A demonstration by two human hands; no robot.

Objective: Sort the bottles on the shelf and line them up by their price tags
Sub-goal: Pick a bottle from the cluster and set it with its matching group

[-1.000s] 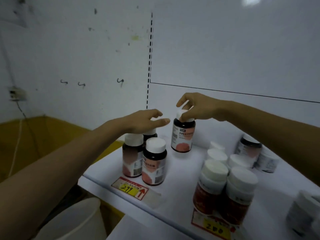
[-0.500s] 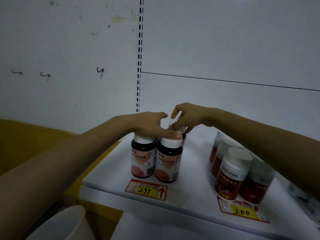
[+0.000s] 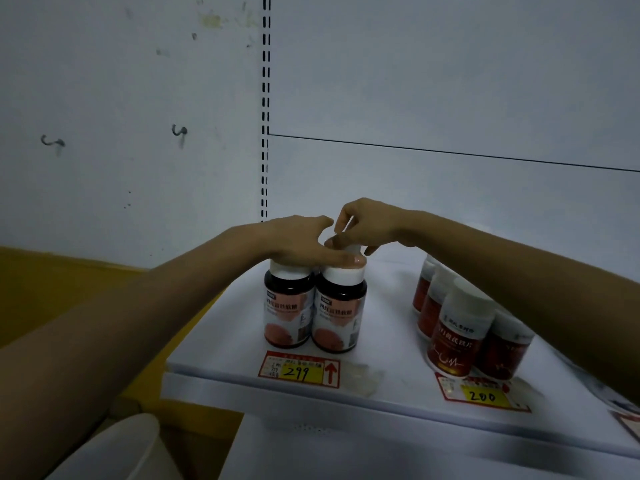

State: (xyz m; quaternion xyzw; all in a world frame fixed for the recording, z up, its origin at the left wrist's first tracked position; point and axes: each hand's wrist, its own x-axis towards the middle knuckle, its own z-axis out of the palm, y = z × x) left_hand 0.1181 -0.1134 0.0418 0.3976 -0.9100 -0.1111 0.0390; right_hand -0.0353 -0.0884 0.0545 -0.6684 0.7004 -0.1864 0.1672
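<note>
Since a second ago the bottle that the right hand (image 3: 369, 221) carried in the air has come down behind the front pair, and the left hand (image 3: 298, 245) has dropped from hovering onto the caps. We note the left hand lying flat, fingers straight and together, across the smooth white caps of the front-left bottle (image 3: 289, 306) and the front-right bottle (image 3: 339, 315). Both are round, dark and glossy, with pale labels bearing a salmon patch. They stand upright, touching side by side, just behind the 299 tag (image 3: 299, 369) at the front lip of the shelf (image 3: 384, 327). The right hand's fingers are curled down, pinching the white cap of the rear bottle (image 3: 354, 250). Its body is hidden behind the pair, so we cannot tell whether it rests on the shelf. To the right, well apart across a bare strip of matte white shelf, a tight cluster of red-labelled bottles (image 3: 457, 336) stands behind the 200 tag (image 3: 482, 395). The 299 pair sits near the shelf's left edge, in line with the slotted upright (image 3: 265, 116). Below left is the rounded rim of a pale bucket (image 3: 117, 448).
</note>
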